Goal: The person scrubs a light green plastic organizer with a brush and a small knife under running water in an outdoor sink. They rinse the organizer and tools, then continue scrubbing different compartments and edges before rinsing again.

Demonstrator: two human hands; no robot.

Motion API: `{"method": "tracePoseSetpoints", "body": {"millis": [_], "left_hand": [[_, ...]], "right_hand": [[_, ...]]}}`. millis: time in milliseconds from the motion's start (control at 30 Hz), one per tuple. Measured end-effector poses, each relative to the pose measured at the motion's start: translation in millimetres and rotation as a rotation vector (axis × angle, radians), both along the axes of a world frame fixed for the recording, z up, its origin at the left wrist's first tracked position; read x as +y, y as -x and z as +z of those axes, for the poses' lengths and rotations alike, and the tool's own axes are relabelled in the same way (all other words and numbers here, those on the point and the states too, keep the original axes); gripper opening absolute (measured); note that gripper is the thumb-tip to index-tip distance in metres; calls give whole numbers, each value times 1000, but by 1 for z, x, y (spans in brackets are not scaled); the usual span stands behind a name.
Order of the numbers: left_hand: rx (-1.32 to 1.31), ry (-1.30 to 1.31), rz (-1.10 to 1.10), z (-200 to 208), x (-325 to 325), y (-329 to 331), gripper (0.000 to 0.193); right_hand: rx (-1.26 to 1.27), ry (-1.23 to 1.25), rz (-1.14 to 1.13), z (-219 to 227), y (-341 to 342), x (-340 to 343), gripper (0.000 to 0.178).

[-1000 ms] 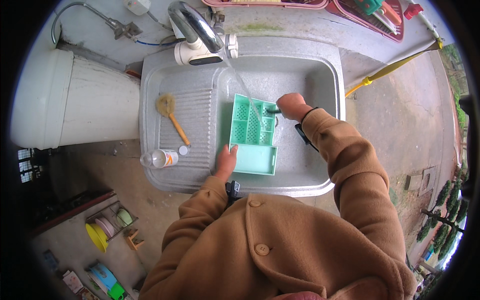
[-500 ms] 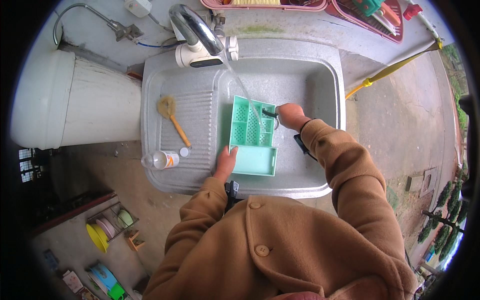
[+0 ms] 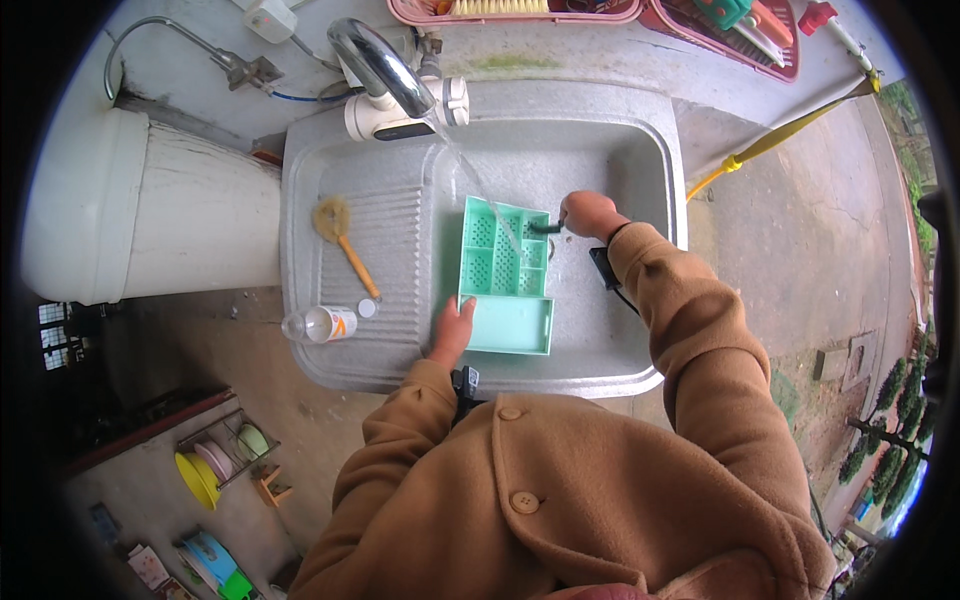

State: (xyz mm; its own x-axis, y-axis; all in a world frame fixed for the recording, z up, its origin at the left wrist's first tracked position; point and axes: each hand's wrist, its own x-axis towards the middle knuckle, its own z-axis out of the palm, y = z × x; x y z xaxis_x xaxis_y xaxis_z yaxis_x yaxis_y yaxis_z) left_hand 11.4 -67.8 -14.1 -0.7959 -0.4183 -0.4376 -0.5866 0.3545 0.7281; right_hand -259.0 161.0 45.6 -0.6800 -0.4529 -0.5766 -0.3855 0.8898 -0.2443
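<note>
In the sink basin [image 3: 600,330] lies a mint-green compartment tray [image 3: 510,326], with several perforated sections at the far end and one larger smooth section nearer me. My left hand [image 3: 453,332] grips its near left side, thumb over the rim. A small dark brush [image 3: 545,228] is in my closed right hand [image 3: 590,214], its head at the far right compartment; fingers hide much of its handle. Water from the chrome faucet [image 3: 385,68] streams down into the perforated sections.
On the ribbed drainboard [image 3: 390,270] at left lie a round-headed brush with a wooden handle [image 3: 355,262], a clear bottle [image 3: 325,324] and a white cap [image 3: 367,308]. A large white bucket [image 3: 200,205] stands left of the sink. Pink baskets [image 3: 600,14] hold brushes at the back.
My right hand and the dark brush have shifted slightly; more of the brush shows at the tray's right edge. My left hand keeps its hold, and the water still runs.
</note>
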Motion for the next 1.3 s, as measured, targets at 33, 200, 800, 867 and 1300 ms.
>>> {"method": "tracePoseSetpoints", "body": {"millis": [33, 200, 800, 867, 1300], "left_hand": [[-10, 22, -6, 0, 1, 0, 44], [41, 142, -22, 13, 8, -1, 40], [143, 330, -22, 81, 20, -6, 38], [159, 324, 0, 76, 22, -7, 38], [172, 350, -3, 75, 22, -18, 32]], "right_hand": [[129, -6, 0, 3, 3, 0, 20], [148, -29, 444, 28, 14, -18, 14], [145, -93, 178, 75, 1, -29, 18], [277, -113, 201, 79, -13, -31, 15], [209, -52, 195, 85, -55, -12, 21]]}}
